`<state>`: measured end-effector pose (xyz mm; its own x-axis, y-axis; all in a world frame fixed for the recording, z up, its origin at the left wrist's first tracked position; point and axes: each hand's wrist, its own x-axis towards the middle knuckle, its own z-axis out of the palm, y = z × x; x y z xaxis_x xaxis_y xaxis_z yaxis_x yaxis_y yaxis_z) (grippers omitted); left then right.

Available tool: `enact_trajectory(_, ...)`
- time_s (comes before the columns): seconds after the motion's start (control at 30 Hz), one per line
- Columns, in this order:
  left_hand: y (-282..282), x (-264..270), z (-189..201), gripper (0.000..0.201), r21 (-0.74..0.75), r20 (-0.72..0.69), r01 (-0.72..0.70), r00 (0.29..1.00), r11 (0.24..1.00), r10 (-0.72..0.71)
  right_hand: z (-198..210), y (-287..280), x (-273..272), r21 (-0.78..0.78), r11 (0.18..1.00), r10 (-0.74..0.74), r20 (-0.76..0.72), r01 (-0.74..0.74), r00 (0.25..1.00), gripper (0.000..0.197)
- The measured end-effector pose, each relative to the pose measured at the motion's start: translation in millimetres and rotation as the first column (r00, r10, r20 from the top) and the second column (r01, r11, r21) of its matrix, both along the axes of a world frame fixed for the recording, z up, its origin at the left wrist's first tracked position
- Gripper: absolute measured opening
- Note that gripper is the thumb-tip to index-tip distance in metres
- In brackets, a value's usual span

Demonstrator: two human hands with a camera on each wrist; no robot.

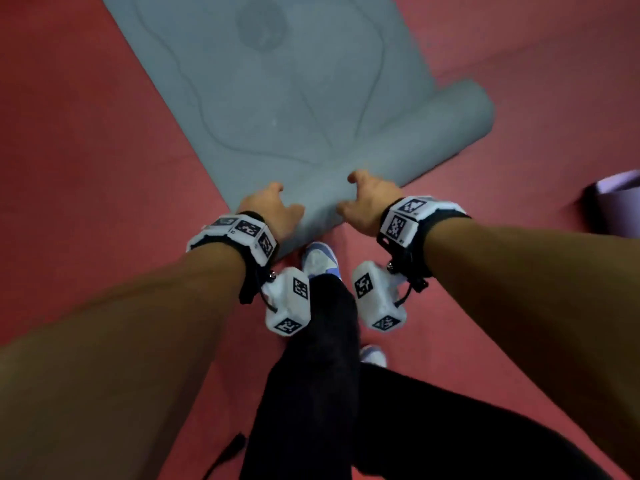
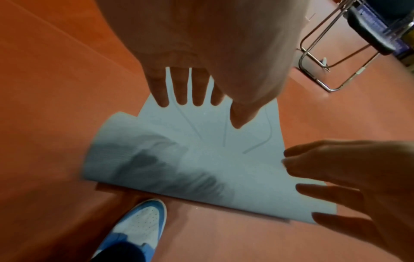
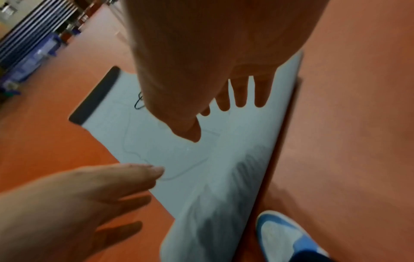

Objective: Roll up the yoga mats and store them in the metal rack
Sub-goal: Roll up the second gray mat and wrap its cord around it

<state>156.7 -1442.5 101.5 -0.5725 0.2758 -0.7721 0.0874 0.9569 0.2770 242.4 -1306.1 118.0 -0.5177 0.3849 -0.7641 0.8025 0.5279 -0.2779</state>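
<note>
Fingers (image 2: pixel 179 92) spread and nearly straight on both sides, nothing pinched. Left hand (image 1: pixel 273 209) and right hand (image 1: pixel 370 202) side by side over the near end of the roll (image 1: pixel 433 133); cannot tell whether pressing or just above it.

Grey yoga mat (image 1: pixel 277 98) flat on the red floor (image 1: pixel 86 133), stretching toward 12 o'clock. Rolled part lying across from 6 toward 2 o'clock.

Likely troubles:
- Both palms crowded at the 6 o'clock end, none at the 2 o'clock end: probably a cone-shaped, skewed roll, with one edge creeping out.
- Open palms with no grip: a loose coil, apt to spring back when let go.
- Too slack a bundle: likely awkward to store.

Around:
- Blue-and-white shoe (image 1: pixel 320 259) just behind the roll at 6 o'clock, not blocking forward travel.
- Purple mat (image 1: pixel 616 199) at 3 o'clock, well apart.
- Metal-tube frame (image 2: pixel 325 58) at 1 o'clock in the left wrist view; hard to say whether the rack.
- Blue crates (image 3: pixel 33 58) at 10 o'clock in the right wrist view, far off.
</note>
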Motion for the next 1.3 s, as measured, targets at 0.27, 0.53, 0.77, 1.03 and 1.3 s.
enact_trajectory(0.27, 16, 4, -128, 0.126, -0.14, 0.076, -0.002, 0.997, 0.99, 0.013, -131, 38, -25, 0.033, 0.91, 0.411, 0.054, -0.413, 0.91, 0.11)
enact_trajectory(0.53, -3, 74, -136, 0.089, -0.337, 0.143, 0.037, 0.99, 0.941, 0.013, -177, 51, 30, 0.265, 0.655, 0.705, 0.122, -0.708, 0.698, 0.043)
enact_trajectory(0.77, 15, 131, -119, 0.103, -0.359, 0.222, 0.052, 0.974, 0.932, 0.031, -168, 73, 99, 0.122, 0.417, 0.863, 0.26, -0.901, 0.434, 0.074)
enact_trajectory(1.03, 43, 260, -148, 0.065, -0.116, 0.364, 0.065, 0.931, 0.991, -0.018, -181, 79, 216, -0.089, 0.573, 0.799, 0.285, -0.815, 0.53, 0.045)
enact_trajectory(1.3, 38, 324, -213, 0.083, -0.123, -0.14, 0.011, 0.99, 0.992, -0.028, -244, 77, 249, 0.267, 0.575, 0.788, 0.076, -0.774, 0.611, 0.043)
